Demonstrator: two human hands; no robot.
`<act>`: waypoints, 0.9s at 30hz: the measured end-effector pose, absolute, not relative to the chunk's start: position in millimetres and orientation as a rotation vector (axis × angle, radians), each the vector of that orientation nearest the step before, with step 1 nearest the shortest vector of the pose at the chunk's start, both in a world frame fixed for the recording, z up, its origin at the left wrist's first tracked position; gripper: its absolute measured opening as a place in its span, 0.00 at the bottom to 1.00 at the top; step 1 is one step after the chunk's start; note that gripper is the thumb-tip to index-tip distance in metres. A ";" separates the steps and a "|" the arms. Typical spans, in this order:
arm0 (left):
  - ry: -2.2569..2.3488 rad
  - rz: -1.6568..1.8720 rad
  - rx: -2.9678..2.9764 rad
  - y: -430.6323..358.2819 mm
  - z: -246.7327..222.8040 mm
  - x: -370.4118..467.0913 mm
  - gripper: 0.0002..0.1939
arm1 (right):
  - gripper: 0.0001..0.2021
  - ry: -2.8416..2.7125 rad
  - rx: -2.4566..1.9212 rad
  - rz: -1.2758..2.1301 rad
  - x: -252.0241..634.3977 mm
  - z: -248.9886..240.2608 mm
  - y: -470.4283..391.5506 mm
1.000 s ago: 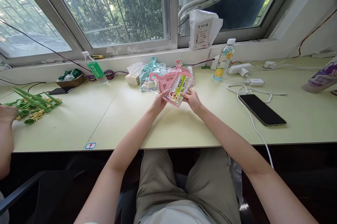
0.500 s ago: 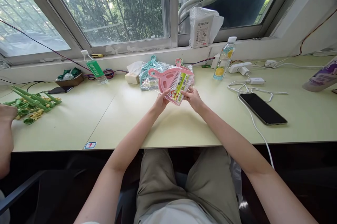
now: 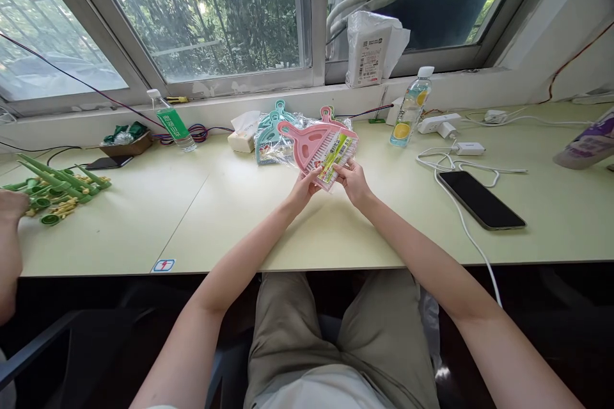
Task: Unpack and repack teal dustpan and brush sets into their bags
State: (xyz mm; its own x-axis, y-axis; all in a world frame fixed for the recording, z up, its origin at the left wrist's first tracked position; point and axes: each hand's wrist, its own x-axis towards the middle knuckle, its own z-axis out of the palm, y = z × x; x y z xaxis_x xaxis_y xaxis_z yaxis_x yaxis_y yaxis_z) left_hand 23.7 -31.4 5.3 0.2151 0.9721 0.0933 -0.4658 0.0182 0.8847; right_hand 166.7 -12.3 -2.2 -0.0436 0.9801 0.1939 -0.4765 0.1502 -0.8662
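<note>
A pink dustpan and brush set (image 3: 307,150) in clear wrapping, with a yellow-green label, is held up over the table, tilted. My left hand (image 3: 306,189) grips its lower left edge, fingers closed. On its lower right side my right hand (image 3: 354,181) pinches the wrapping by the label. Behind it, a teal dustpan set (image 3: 271,129) in clear wrapping lies near the wall. Another pink handle (image 3: 327,112) with a green edge pokes out behind the held set; the rest of that piece is hidden.
On the pale table (image 3: 230,223) are a tissue pack (image 3: 244,132), a green-labelled bottle (image 3: 175,122), a lemon-print bottle (image 3: 410,108), a phone (image 3: 482,200) and white cables. Green plastic pieces (image 3: 60,188) lie at the left beside another person's arm (image 3: 9,249). A wrapped package (image 3: 369,54) stands on the sill.
Both hands have shifted slightly right with the pink dustpan set, and its top has swung a little clockwise. Both hands still hold it.
</note>
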 end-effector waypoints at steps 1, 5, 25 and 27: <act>0.673 1.235 0.976 -32.8 4.4 26.3 0.21 | 0.17 -0.980 -0.676 1.329 166.9 -1.9 -12.4; 0.640 1.262 0.996 -36.7 5.0 33.0 0.23 | 0.16 -0.956 -0.689 1.320 165.1 -0.9 -13.6; 0.508 0.943 1.249 -21.9 17.1 -7.8 0.24 | 0.18 -1.000 -0.691 1.314 169.5 8.4 -14.6; 0.595 1.036 1.226 -12.2 17.3 -25.5 0.20 | 0.18 -1.000 -0.674 1.364 168.5 7.0 -15.2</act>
State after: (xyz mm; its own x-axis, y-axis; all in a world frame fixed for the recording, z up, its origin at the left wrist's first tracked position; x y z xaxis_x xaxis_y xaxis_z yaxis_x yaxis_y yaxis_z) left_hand -25.5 -12.2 17.3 0.4443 0.8832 0.1500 -0.3150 -0.0027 0.9491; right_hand 168.5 -15.2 7.0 -0.0765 0.9795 0.1866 -0.4722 0.1292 -0.8720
